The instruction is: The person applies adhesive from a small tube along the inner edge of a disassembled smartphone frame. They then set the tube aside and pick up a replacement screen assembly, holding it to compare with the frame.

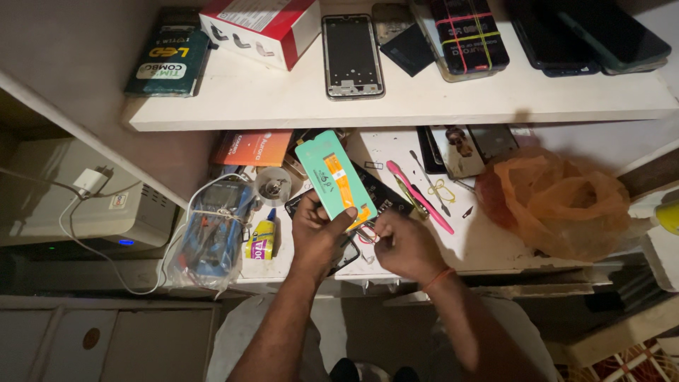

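Centre frame — left hand (318,230) clamped on green panel (335,177) | right hand (403,244) pinching its lower edge | upper left — red-white box (262,25), dark-green package (168,56)

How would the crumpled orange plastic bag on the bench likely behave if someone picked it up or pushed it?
The orange plastic bag looks thin and creased, so it is probably floppy and light. Its slumped, rumpled shape suggests it would deform rather than slide neatly. Its contents are hidden, so weight stays uncertain.

- One head-worn camera looks steeply down and forward from above the desk (488,247).
- It sits close, taking in the shelf (396,106) above and both forearms.
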